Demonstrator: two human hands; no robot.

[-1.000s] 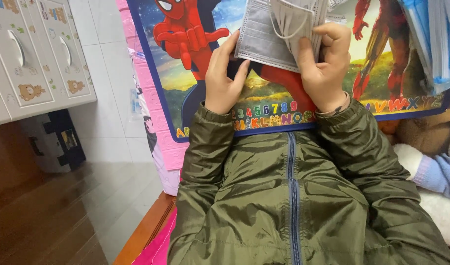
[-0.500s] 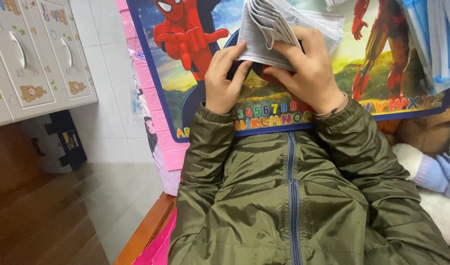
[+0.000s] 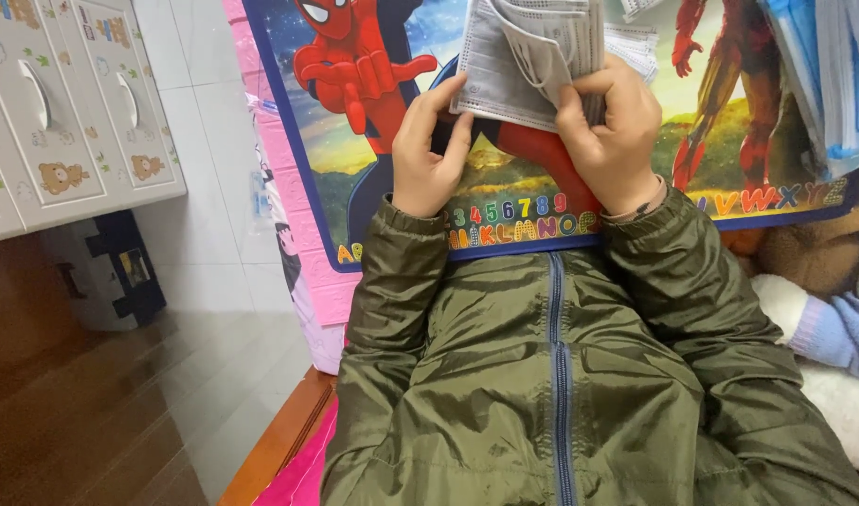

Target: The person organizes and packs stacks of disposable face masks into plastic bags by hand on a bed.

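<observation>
A large rectangular play board (image 3: pixel 392 187) with a dark blue border, printed with two costumed figures in red and a row of coloured letters and digits along its lower edge, lies across the lap of a person in an olive green jacket (image 3: pixel 551 375). Above the middle of the board, both hands hold one stack of grey face masks (image 3: pixel 528 56). The right hand (image 3: pixel 612 136) pinches the stack's lower right corner, fingers curled tight around it, while the left hand (image 3: pixel 429 150) props the lower left edge with thumb and forefinger. At the board's upper right corner hangs a bundle of light blue masks (image 3: pixel 846 75). Left of the board stands a white cabinet (image 3: pixel 73 112) with two handled doors and small bear stickers.
</observation>
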